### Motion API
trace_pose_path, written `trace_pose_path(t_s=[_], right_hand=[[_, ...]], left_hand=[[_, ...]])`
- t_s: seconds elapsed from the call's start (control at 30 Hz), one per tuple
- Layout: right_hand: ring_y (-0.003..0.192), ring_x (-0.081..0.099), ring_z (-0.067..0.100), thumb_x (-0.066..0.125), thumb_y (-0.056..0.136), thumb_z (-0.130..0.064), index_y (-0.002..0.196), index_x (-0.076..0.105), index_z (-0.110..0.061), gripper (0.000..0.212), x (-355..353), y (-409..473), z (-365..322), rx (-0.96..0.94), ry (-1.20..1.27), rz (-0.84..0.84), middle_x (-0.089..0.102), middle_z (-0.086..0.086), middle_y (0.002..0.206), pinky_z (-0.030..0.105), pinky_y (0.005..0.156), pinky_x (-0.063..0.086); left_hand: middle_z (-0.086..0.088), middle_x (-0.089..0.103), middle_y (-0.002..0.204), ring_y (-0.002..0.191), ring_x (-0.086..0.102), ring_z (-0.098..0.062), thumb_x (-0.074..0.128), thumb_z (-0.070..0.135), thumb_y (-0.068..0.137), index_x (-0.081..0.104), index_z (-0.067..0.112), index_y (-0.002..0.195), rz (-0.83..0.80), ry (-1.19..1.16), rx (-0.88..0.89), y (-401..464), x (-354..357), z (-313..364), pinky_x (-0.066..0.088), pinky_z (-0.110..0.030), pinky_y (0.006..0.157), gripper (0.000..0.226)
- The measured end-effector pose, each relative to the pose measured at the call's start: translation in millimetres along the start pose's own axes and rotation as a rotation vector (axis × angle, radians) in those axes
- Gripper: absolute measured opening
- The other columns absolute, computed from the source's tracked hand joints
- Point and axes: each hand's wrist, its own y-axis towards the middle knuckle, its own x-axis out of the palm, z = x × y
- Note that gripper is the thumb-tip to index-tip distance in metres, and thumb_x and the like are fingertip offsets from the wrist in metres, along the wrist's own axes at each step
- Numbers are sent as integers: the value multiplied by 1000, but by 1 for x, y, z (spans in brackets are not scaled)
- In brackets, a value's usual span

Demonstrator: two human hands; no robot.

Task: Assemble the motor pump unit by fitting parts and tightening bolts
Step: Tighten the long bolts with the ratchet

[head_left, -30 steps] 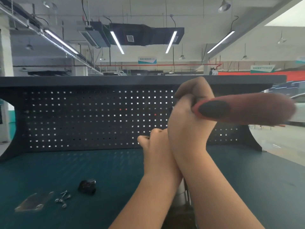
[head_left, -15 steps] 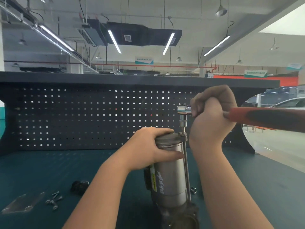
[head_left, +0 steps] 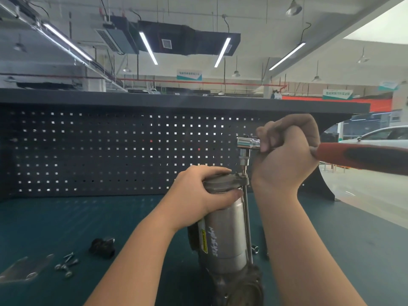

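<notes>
Ratchet (head_left: pixel 247 144) now sits square on the bolt (head_left: pixel 244 173); right hand (head_left: pixel 284 155) grips its handle, left hand (head_left: pixel 198 193) clamps the motor (head_left: pixel 223 235), so tightening continues.

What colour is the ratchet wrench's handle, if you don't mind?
Red with a black inset, on the ratchet handle, seen in the head view.

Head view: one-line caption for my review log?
Left hand steadies the upright motor while right hand works a ratchet wrench on its top bolt.
</notes>
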Motion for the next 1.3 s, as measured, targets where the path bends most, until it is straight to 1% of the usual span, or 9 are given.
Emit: trace_pose_path(t_s=[0.17, 0.3, 0.43, 0.6, 0.9, 0.97, 1.07, 1.17, 1.3], right_hand=[[37, 25, 14, 23, 71, 19, 51, 45, -12, 44, 1, 2, 2, 79, 144, 37, 28, -1, 42, 24, 51, 32], [39, 24, 14, 23, 69, 20, 52, 44, -10, 40, 1, 2, 0, 89, 131, -54, 29, 0, 41, 27, 52, 29], [40, 22, 13, 21, 67, 20, 49, 45, -12, 44, -4, 8, -4, 92, 124, -48, 28, -1, 41, 25, 52, 28], [38, 22, 12, 20, 68, 17, 48, 45, -12, 44, -11, 15, -5, 152, 154, -2, 25, 0, 43, 24, 53, 35], [40, 20, 16, 19, 69, 16, 48, 44, -14, 44, -14, 17, 0, 199, 220, 88, 24, 1, 44, 25, 53, 37], [40, 20, 16, 19, 70, 15, 49, 44, -14, 44, -12, 16, 0, 207, 232, 101, 23, 1, 45, 25, 53, 36], [41, 22, 17, 19, 69, 14, 52, 45, -13, 41, -10, 14, 0, 245, 261, 132, 25, 1, 46, 25, 53, 37], [41, 26, 16, 19, 71, 13, 58, 43, -11, 36, -10, 13, 2, 326, 281, 152, 28, 1, 48, 26, 55, 41], [42, 33, 16, 21, 74, 13, 59, 46, -10, 38, -6, 5, 11, 409, 283, 104, 33, 1, 49, 29, 57, 45]], left_hand=[[29, 54, 101, 107, 44, 11, 58, 74, 53, 63, 46, 115, 45, 180, 30, -10, 0, 6, 39, -13, 84, 68], [34, 53, 122, 120, 41, 14, 56, 76, 60, 61, 49, 117, 42, 14, 39, -7, -20, -6, 36, -15, 96, 63], [21, 49, 138, 124, 47, 3, 44, 88, 61, 48, 43, 133, 321, -313, -197, -1, -27, -46, 38, -37, 110, 85], [13, 66, 123, 118, 59, -8, 43, 101, 46, 62, 32, 127, 72, -475, -394, -7, 7, -72, 38, -41, 111, 108], [0, 45, 149, 139, 39, -15, 28, 106, 42, 43, 17, 145, 215, -394, -321, -9, 19, -70, 27, -43, 118, 137], [2, 57, 138, 129, 50, -10, 28, 102, 51, 52, 15, 136, 234, -360, -242, -10, 19, -70, 34, -33, 113, 124], [20, 71, 88, 87, 63, 8, 36, 90, 67, 65, 16, 94, 365, -293, -116, -14, 17, -66, 45, -7, 79, 84], [32, 61, 61, 62, 55, 15, 38, 74, 76, 51, 25, 68, 494, -189, -63, -19, 13, -68, 38, -3, 59, 51], [30, 57, 53, 54, 51, 15, 38, 68, 75, 41, 29, 62, 576, -144, -25, -22, -3, -74, 37, -3, 54, 41]])
